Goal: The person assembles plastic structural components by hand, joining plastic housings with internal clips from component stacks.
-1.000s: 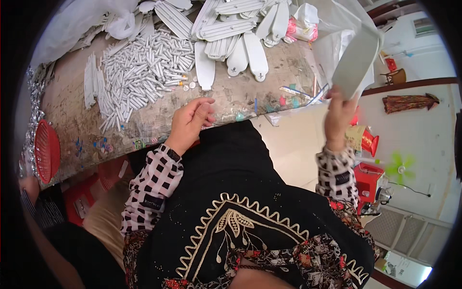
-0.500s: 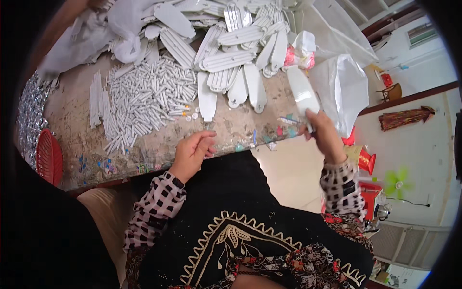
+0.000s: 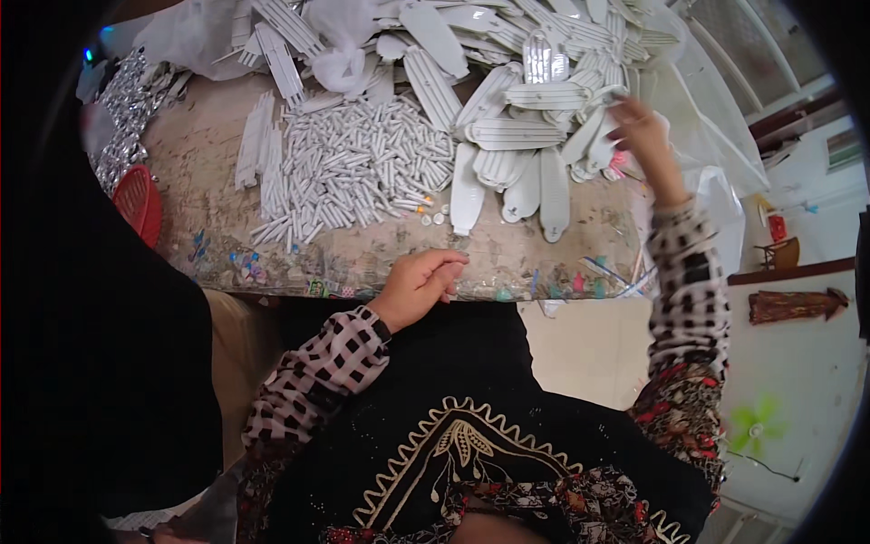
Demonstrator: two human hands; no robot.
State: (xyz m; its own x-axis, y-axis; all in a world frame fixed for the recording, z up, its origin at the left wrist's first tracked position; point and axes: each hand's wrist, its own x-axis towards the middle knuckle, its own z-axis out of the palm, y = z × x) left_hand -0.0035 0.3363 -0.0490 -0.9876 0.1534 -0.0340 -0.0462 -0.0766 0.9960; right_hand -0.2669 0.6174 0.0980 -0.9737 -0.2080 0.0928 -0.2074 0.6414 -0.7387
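My left hand rests at the near edge of the table with its fingers loosely curled together; nothing shows in it. Stretched out to the far right, my right hand is over the right end of a heap of long white plastic panels. Motion smears its fingers, and whether they grip a panel cannot be made out. Left of the panels lies a heap of small white battery-like cylinders. Close to my left hand are one loose panel and a few small round discs.
Clear plastic bags hang by the table's right side. A red basket and shiny silver strips are at the left. Narrow white strips lie beside the cylinders. A green fan is at the right.
My right hand has moved up and away from the table's near edge to the heap; the white panel it held no longer shows clearly in it. The view has shifted, my left hand staying curled.
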